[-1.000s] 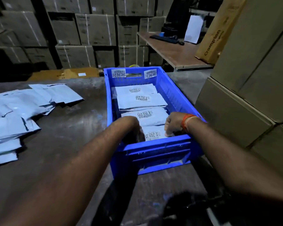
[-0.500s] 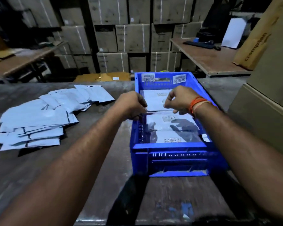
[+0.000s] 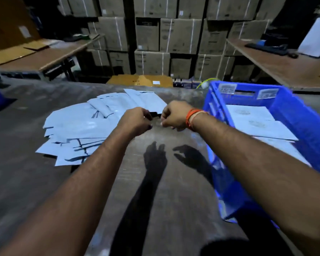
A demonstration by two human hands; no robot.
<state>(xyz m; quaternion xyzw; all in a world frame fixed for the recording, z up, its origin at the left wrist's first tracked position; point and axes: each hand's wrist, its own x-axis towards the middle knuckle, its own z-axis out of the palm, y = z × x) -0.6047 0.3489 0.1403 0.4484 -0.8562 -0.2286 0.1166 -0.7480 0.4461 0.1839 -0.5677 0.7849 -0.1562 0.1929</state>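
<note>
Our left hand [image 3: 137,120] and our right hand [image 3: 174,115] hang close together over the table [image 3: 26,182], with a small gap between them. The fingers of both hands are curled in. A small dark bit [image 3: 154,114] shows in the gap. We cannot tell if our fingers pinch it or hold nothing at all.

Just past our hands, and off to the left, lies the pile of packets [image 3: 78,126]. They are pale and flat, and they lie fanned out over each other on the table. The nearest packet [image 3: 146,100] pokes out at the far end of the pile, right behind our knuckles.

We think these packets are thin, light and bendy. They look smooth, so they may slide over each other or slip from our fingers. They will not break, but they can crease. A good place to take hold is a corner or an edge that sticks out from the pile. We would pinch it there with thumb and finger and lift only one, so the rest do not slide along.

To our right stands a blue crate [image 3: 303,126], and our right arm reaches over its near corner. More packets [image 3: 255,124] lie flat inside it. An orange band [image 3: 189,117] sits on our right wrist. Behind the table are stacks of brown boxes [image 3: 179,34].
</note>
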